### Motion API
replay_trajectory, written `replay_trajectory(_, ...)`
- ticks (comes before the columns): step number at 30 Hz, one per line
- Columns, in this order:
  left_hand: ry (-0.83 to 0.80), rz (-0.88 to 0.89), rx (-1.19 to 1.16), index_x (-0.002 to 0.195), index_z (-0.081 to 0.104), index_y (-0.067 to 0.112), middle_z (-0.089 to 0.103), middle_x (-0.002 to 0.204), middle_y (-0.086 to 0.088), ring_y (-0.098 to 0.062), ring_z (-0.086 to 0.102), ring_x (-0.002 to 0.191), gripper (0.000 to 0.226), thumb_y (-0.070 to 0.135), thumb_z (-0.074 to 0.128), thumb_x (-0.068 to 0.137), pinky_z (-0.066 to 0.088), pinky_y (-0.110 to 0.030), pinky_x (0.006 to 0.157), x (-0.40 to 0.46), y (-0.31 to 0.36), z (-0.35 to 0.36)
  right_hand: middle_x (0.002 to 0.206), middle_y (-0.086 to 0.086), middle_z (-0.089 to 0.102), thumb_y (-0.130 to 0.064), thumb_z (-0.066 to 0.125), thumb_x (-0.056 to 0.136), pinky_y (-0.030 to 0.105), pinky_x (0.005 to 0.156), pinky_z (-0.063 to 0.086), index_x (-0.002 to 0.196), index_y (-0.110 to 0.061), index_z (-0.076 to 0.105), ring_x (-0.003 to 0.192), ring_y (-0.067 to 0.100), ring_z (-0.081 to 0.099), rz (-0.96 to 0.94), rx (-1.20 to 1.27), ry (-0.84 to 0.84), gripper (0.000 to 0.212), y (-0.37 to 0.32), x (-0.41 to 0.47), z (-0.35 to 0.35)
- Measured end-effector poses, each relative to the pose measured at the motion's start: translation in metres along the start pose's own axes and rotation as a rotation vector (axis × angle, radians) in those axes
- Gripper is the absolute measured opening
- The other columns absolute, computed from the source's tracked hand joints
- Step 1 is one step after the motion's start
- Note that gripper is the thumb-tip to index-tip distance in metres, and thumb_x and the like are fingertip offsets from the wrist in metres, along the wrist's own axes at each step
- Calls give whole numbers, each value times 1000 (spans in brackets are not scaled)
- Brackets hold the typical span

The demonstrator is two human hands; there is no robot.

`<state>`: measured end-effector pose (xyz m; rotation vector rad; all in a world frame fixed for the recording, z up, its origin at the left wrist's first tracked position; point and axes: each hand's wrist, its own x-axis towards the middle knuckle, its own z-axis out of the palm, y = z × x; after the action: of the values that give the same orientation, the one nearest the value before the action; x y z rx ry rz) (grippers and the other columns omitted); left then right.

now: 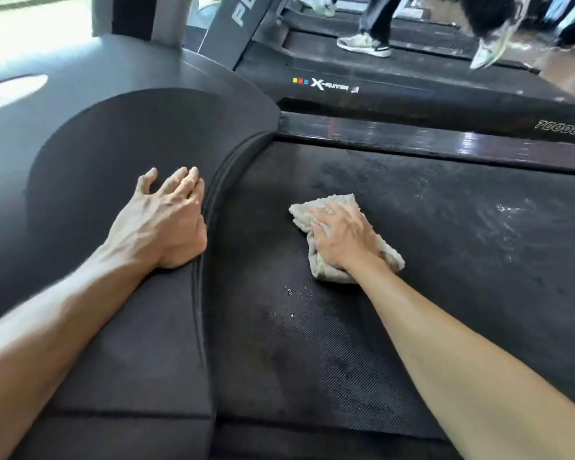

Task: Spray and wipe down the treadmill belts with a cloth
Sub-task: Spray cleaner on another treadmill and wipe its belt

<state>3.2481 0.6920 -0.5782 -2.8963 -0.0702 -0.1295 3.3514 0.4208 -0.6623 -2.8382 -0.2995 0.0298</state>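
A: Pressing down on the cloth (342, 239), the right hand (344, 239) is seen flat on the belt (412, 207), fingers spread and nearly straight over the fabric.

B: Is the cloth gripped or only pushed?

A: Mostly pushed. The fingers are laid across it rather than curled round it; the thumb side is partly sunk into a fold, so a slight pinch there cannot be ruled out. The cloth is beige, crumpled, and lies under the palm, with one corner sticking out ahead of the fingertips and another behind the wrist.

B: And the left hand (166, 220)?

A: It is propped on the motor cover (113, 144), just beside the curved seam where cover and belt meet. The fingers are spread and bent at the knuckles, with the tips planted on the surface. Nothing is held in it.

B: What is shown on the belt itself?

A: Wet droplets are seen just behind the cloth, nearer the camera, and a larger wet patch (512, 214) lies to its right. The surface around the cloth looks dull and smeared.

B: Anything beyond it?

A: A side rail (445, 134) borders the belt, and a second treadmill (379, 88) stands past it. Two sneakers (364, 44) and trouser legs of other people are seen on its deck.
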Motion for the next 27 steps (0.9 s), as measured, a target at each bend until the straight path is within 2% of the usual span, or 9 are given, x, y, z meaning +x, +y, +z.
replay_trajectory(3, -28, -5, 17, 161, 16, 9, 6, 171, -3, -14, 3, 157, 69, 36, 28, 99, 4, -48, 126, 2, 1, -2, 168, -14, 24, -52, 38, 106, 37, 127, 10, 150, -46, 46, 156, 19, 14, -75, 12, -38, 45, -15, -4, 0)
replay_trajectory(6, -30, -17, 46, 162, 12, 12, 1, 171, -1, -13, -1, 157, 70, 40, 25, 100, 4, -48, 125, 3, 0, 1, 166, -19, 26, -51, 41, 105, 36, 128, 10, 148, -48, 47, 157, 14, 12, -172, 46, -55, 43, 10, -31, 2)
replay_trajectory(9, -40, -18, 69, 162, 9, 12, -2, 171, -1, -13, -3, 157, 70, 41, 23, 100, 4, -49, 125, 5, 0, 3, 164, -18, 31, -51, 41, 104, 39, 127, 18, 145, -47, 52, 156, 16, 17, -92, 43, 1, 43, 36, -19, 4)
replay_trajectory(13, -80, -8, 89, 162, 3, 13, -8, 170, 0, -13, -7, 156, 70, 42, 20, 101, 1, -49, 125, 6, 1, 1, 164, -9, 34, -50, 38, 104, 42, 125, 17, 143, -47, 54, 153, 25, 23, 35, 19, 32, 42, -1, 23, 13)
replay_trajectory(17, -89, -12, 85, 162, 2, 13, -10, 170, 0, -12, -9, 156, 69, 41, 19, 102, 0, -49, 125, 7, 0, 0, 165, -16, 31, -50, 41, 102, 43, 128, 11, 139, -50, 58, 158, 20, 9, -181, 61, 7, 41, -11, -2, 19)
replay_trajectory(19, -83, -12, 77, 162, 3, 13, -8, 170, 0, -13, -8, 156, 69, 41, 20, 102, 0, -49, 125, 6, 0, 0, 164, -20, 31, -51, 42, 100, 44, 128, 12, 140, -48, 58, 158, 15, 10, -215, 85, -1, 43, 4, -21, 14)
replay_trajectory(21, -73, -12, 64, 162, 5, 14, -7, 170, 0, -12, -7, 156, 68, 40, 20, 102, 1, -48, 125, 6, 0, -1, 163, -20, 32, -48, 44, 102, 45, 129, 9, 141, -46, 57, 157, 12, 12, -140, 82, 12, 41, 13, -22, 11)
replay_trajectory(24, -76, -13, 49, 162, 6, 14, -6, 170, -1, -13, -7, 156, 67, 38, 19, 102, 0, -48, 125, 3, 0, -3, 167, -15, 28, -48, 40, 104, 44, 129, 1, 146, -44, 52, 157, 16, 11, 2, 23, 36, 44, -3, 2, 11)
replay_trajectory(27, -71, -12, 49, 162, 7, 13, -5, 171, -1, -13, -6, 156, 66, 37, 21, 102, 0, -48, 125, 4, 1, -2, 168, -10, 27, -52, 37, 104, 46, 128, 4, 148, -47, 48, 157, 23, 13, -20, -12, 25, 46, -35, 22, 18)
